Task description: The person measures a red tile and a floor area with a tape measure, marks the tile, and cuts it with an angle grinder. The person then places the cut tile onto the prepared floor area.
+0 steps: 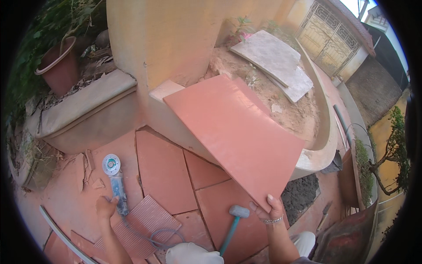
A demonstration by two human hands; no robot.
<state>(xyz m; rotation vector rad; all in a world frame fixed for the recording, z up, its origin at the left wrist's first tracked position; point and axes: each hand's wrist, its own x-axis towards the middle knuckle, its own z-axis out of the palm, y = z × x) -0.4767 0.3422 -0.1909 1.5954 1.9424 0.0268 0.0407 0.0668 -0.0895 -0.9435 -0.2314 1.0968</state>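
Note:
My right hand (pixel 269 209) grips the lower corner of a large red tile (pixel 241 132), thumb on its top face and fingers beneath. The tile is tilted, with its far part over the low planter wall and a curved cut along its right side. At the left, my left hand (pixel 107 207) is closed at the side of a blue angle grinder (pixel 118 189), thumb against its body; its other fingers are mostly hidden. The grinder's disc faces up, and its cord trails over a ribbed-backed tile (pixel 143 224).
A rubber mallet (pixel 238 212) lies between my arms. Grey wet mortar (pixel 300 196) and a trowel (pixel 324 215) are at the right. Pale slabs (pixel 270 57) rest in the curved planter (pixel 327 149). Tile scraps (pixel 81 171) and a metal bar (pixel 63 235) lie left.

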